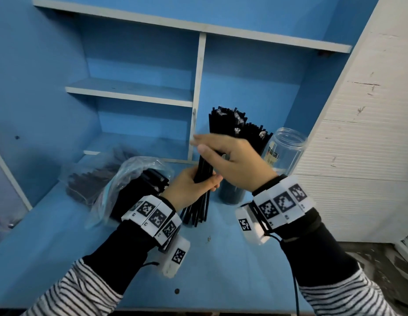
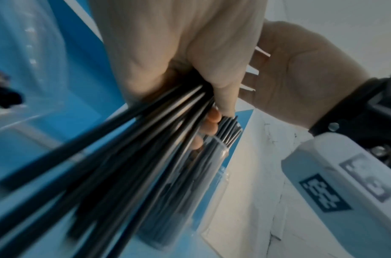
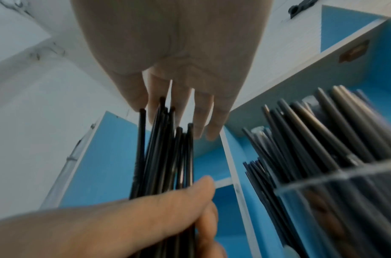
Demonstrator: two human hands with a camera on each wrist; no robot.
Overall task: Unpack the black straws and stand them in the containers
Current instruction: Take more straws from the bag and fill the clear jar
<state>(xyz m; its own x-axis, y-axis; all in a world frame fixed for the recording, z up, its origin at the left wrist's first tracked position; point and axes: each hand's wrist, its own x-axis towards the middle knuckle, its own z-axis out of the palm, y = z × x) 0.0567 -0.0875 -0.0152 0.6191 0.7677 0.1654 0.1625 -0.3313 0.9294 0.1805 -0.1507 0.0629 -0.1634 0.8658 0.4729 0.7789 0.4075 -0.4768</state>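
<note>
My left hand grips a bundle of loose black straws around its middle; their lower ends rest on the blue tabletop. My right hand lies flat over the bundle's top, and its straight fingers touch the straw tips. Just behind stands a clear container packed with upright black straws. An empty clear jar stands to its right. A plastic bag with more black straws lies open to the left.
A second bag of dark straws lies farther back left. Blue shelving with a white divider rises behind. A white cabinet wall closes the right side.
</note>
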